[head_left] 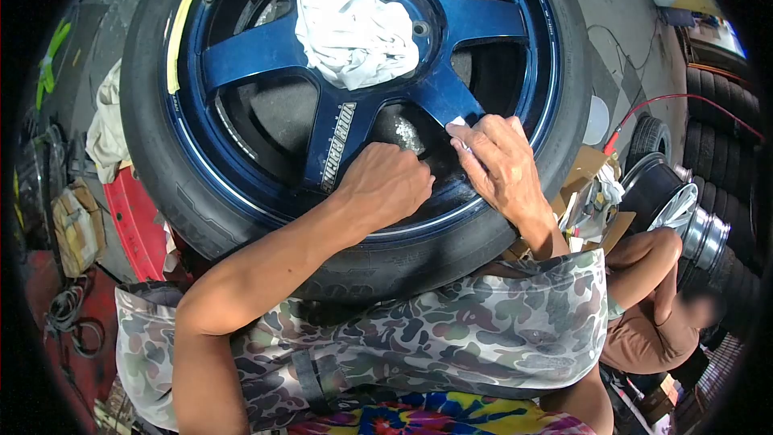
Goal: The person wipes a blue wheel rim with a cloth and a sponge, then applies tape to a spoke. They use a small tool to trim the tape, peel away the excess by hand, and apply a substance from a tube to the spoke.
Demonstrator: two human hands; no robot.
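A blue multi-spoke car wheel (pixel 266 48) with a black tyre (pixel 153 169) lies in front of me. My right hand (pixel 503 161) pinches a small folded white piece (pixel 459 130) against the lower right spoke's edge. Beside it, my left hand (pixel 386 181) is closed over the opening between two lower spokes, next to the spoke with silver lettering (pixel 336 145). Its fingertips are hidden, and I cannot tell what they hold. A crumpled white cloth (pixel 354 36) covers part of the hub. Yellow masking tape (pixel 185 24) follows the rim's upper left edge.
Another person (pixel 656 306) crouches at the right, near loose rims (pixel 672 201) and stacked tyres (pixel 725 121). An open cardboard box (pixel 592 193) holds assorted items beside my wheel. A red hose (pixel 676 98) runs at the right. Left of me are a red panel (pixel 133 221) and a pale cloth (pixel 109 125).
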